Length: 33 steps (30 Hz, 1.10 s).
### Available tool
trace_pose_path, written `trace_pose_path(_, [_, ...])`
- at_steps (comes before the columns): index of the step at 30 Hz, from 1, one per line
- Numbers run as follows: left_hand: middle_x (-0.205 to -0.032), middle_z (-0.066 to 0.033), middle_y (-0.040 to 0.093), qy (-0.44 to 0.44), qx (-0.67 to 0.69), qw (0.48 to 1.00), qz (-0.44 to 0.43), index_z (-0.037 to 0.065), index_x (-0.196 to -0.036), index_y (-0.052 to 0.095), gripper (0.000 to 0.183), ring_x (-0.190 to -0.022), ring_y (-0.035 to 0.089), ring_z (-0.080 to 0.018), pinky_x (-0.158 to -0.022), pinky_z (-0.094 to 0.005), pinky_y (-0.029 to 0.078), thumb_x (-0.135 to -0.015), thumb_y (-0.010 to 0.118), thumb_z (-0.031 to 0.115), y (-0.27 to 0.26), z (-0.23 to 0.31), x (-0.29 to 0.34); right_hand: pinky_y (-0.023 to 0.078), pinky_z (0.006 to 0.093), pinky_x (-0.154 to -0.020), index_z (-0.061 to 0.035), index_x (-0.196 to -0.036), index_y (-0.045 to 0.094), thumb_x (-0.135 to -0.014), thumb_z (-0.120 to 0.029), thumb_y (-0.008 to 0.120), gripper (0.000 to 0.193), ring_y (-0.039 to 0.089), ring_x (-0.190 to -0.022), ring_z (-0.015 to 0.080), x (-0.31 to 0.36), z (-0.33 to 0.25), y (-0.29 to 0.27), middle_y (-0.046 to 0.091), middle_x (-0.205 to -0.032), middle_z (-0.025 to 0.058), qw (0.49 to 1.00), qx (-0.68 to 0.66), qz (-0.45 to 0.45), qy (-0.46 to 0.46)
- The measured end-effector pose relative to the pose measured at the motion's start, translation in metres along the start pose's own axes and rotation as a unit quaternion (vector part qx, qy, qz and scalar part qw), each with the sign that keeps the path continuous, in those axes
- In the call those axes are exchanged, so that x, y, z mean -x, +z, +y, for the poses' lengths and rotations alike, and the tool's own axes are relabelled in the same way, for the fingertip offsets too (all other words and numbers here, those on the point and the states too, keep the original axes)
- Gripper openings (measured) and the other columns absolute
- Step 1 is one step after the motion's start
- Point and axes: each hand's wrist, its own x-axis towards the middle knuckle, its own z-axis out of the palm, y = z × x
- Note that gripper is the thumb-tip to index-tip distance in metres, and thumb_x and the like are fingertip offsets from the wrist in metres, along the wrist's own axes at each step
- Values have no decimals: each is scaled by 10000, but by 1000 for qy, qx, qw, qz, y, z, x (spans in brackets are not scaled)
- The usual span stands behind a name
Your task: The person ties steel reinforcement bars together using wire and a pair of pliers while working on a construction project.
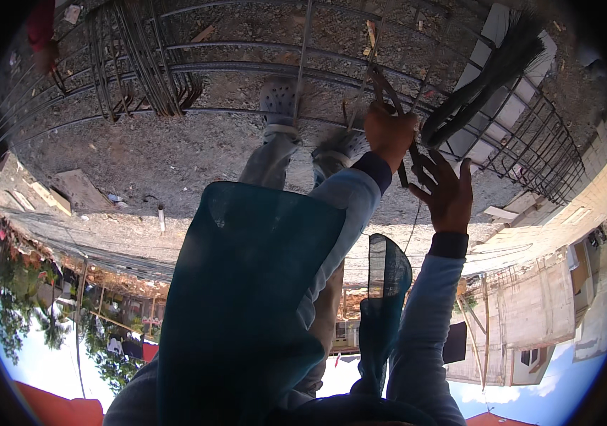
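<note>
Gripping the pincers (391,92), the left hand (389,131) is curled into a fist around their middle, with dark lengths of the tool showing above and below it. The right hand (451,197) is spread, its fingers apart and reaching toward the tool's lower end; whether they touch it, I cannot tell. The pincers are over the near edge of the rebar lattice (247,65), right of its middle. Just beyond the right hand, a bundle of dark wire (484,85), fanned out at its far end, lies at the lattice's right end, above a pale board (475,148). A close-meshed rebar cage (538,145) extends to the right of it. Toward the lattice's left end, a cluster of bent rebar stirrups (144,60) hangs across the long bars. Near its far left corner, another person's hand (46,55) shows below a red sleeve (41,27). One perforated clog (277,98) stands on the gravelly ground (197,153) at the near edge, left of the pincers. A teal cloth (247,284) hangs in front of the wearer.
</note>
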Motion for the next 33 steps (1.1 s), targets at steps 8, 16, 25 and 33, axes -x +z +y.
trace_pose_path(8, [-744,-190,619,6,7,998,62,-25,-801,518,306,-710,646,-334,-634,-416,495,-637,731,122,8,1,1,484,483,-860,-61,-1397,293,-742,-271,701,799,547,-1096,404,-16,-2,23,443,-1315,226,596,787,47,-155])
trace_pose_path(16, [-751,-146,620,-3,43,997,61,16,-810,548,301,-685,628,-274,-615,-403,490,-700,769,187,12,-1,-4,493,502,-819,-48,-1348,339,-735,-92,584,661,562,-1029,438,-44,43,26,500,-1229,237,631,718,132,-262])
trace_pose_path(25, [-750,-98,587,-128,154,978,-61,7,-881,603,374,-686,595,-227,-663,-398,486,-905,583,379,17,8,-30,492,509,-795,-74,-1171,483,-834,-191,522,359,601,-962,404,-61,25,36,603,-1067,222,645,734,71,-198])
trace_pose_path(33, [-780,-127,610,176,-195,964,-31,-49,-958,585,507,-707,606,-269,-646,-403,471,-893,560,453,23,-20,-34,490,525,-705,-35,-907,609,-845,-288,589,261,605,-859,451,-82,31,19,643,-844,241,652,709,164,-212])
